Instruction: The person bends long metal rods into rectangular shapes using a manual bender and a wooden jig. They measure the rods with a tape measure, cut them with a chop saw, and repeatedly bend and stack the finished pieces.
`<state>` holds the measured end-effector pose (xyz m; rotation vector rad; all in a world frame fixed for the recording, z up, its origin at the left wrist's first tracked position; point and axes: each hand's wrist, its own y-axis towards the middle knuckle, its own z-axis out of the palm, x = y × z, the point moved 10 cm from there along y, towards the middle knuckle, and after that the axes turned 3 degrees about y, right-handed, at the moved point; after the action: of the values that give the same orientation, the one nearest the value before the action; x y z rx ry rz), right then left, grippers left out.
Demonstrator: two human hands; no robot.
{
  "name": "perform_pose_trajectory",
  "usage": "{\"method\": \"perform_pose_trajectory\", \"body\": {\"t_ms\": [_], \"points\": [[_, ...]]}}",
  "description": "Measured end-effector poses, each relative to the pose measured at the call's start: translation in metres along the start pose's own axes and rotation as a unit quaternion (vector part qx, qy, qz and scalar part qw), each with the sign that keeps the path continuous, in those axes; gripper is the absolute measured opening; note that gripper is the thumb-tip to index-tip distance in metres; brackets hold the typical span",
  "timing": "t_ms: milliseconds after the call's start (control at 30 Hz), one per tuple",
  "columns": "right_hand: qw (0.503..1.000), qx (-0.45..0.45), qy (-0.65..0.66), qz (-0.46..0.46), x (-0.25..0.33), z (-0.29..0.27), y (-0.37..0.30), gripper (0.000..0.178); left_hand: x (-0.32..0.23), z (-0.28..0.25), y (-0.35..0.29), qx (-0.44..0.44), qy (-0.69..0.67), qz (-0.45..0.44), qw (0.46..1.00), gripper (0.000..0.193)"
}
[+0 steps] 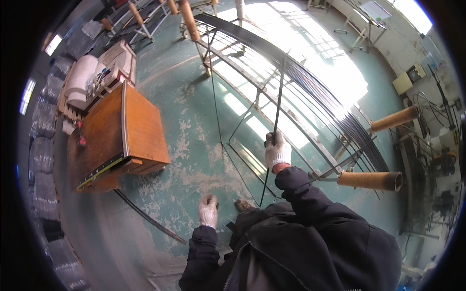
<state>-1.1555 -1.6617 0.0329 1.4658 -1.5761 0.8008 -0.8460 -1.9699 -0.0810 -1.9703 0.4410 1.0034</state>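
Observation:
My right hand (278, 148), in a white knit glove with a dirty palm side, is closed round a long thin black rod (280, 97). The rod slants from the rack down toward my feet, where it meets other thin dark lengths that run up to the left, like the sides of a large narrow frame. My left hand (208, 211), gloved the same way, hangs low over the floor with its fingers curled in; nothing shows in it. Beyond the right hand, a bundle of long black strips (310, 80) lies across a metal rack (303, 125).
Brown tubes (371, 180) sleeve the rack's posts. At left stands a wooden cabinet (143, 128) with a red-handled tool (80, 136) and a yellow-black measuring strip (102, 172) on it. Dark strips (150, 219) lie on the floor by it. Plastic-wrapped stacks line the left wall.

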Motion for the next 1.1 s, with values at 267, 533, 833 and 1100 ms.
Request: {"method": "perform_pose_trajectory", "body": {"t_ms": [267, 533, 833, 1100], "points": [[0.95, -0.121, -0.191, 0.214, -0.193, -0.179, 0.014, 0.032, 0.122, 0.018, -0.03, 0.058, -0.029, -0.148, 0.987, 0.027], [0.876, -0.273, -0.174, 0.358, -0.337, -0.305, -0.017, 0.034, 0.043, 0.063, -0.017, 0.077, 0.028, -0.099, 0.992, 0.032], [0.812, -0.261, -0.243, 0.463, -0.412, -0.372, 0.022, 0.046, -0.097, 0.16, 0.115, 0.179, 0.228, -0.028, 0.957, 0.039], [0.84, -0.313, -0.189, 0.401, -0.484, -0.408, 0.074, 0.047, -0.282, 0.281, 0.318, 0.128, 0.404, 0.229, 0.876, 0.041]]}}
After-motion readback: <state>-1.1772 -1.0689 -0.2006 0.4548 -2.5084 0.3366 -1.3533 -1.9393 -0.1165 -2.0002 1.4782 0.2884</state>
